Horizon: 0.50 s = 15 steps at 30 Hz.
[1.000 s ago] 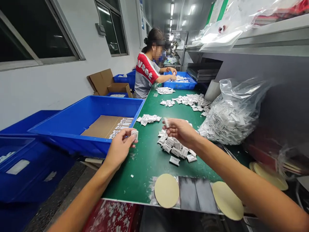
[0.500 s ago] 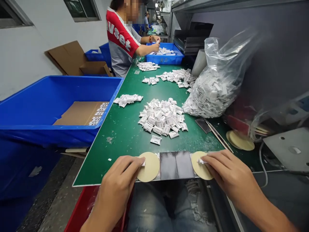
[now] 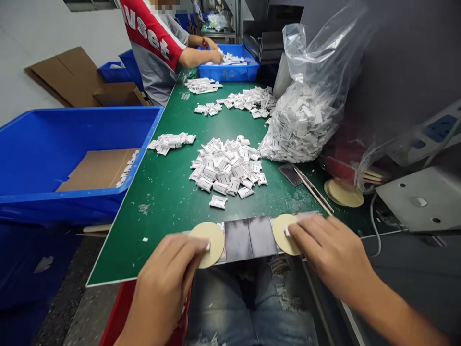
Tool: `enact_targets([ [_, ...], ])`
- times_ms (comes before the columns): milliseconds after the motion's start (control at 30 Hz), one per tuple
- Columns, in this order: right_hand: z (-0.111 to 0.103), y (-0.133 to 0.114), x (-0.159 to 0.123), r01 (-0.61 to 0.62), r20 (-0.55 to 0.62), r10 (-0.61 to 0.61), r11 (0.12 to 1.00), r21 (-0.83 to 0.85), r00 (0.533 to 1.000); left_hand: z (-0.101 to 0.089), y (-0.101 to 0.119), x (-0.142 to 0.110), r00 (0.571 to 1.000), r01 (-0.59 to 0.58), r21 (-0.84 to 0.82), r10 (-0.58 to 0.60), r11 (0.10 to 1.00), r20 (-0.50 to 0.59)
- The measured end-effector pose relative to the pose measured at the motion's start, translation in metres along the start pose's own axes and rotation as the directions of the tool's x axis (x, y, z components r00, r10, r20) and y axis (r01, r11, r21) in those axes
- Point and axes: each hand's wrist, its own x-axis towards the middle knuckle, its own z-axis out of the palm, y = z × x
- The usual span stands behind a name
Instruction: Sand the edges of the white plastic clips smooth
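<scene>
My left hand (image 3: pixel 169 274) pinches a small white plastic part (image 3: pixel 208 246) against the left yellow sanding disc (image 3: pixel 212 235) at the table's front edge. Over the right yellow disc (image 3: pixel 283 233), my right hand (image 3: pixel 327 250) is closed on another white plastic part (image 3: pixel 287 231). Fingers cover most of both parts. Two dark abrasive sheets (image 3: pixel 248 239) lie side by side between the discs. Beyond them a pile of white plastic parts (image 3: pixel 226 166) is heaped on the green table (image 3: pixel 165 192), with a single part (image 3: pixel 218 202) just in front of it.
A clear bag of white parts (image 3: pixel 302 125) stands at the right, near a stick-like tool (image 3: pixel 313 190) and spare discs (image 3: pixel 344 192). At the left is a large blue bin (image 3: pixel 72 192) holding cardboard. A co-worker (image 3: pixel 154 48) handles parts at a blue tray (image 3: pixel 228 72).
Both hands came down from above the table to the two discs, each bringing a white part. The view has tilted down and turned right. In the last half second the hands stay at the discs.
</scene>
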Motion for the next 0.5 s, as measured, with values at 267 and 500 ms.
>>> enact_targets([
  [267,0.0008,-0.0024,-0.0029,-0.067,-0.002,0.067,0.998,0.002,0.998,0.0020,0.0035,0.0019,0.997,0.073,0.012,-0.073,0.997,-0.018],
  [500,-0.0008,-0.0027,-0.0087,-0.111,0.033,0.110,0.993,0.043,0.993,0.0021,0.0066,0.0052,0.992,0.109,0.039,-0.107,0.993,-0.068],
])
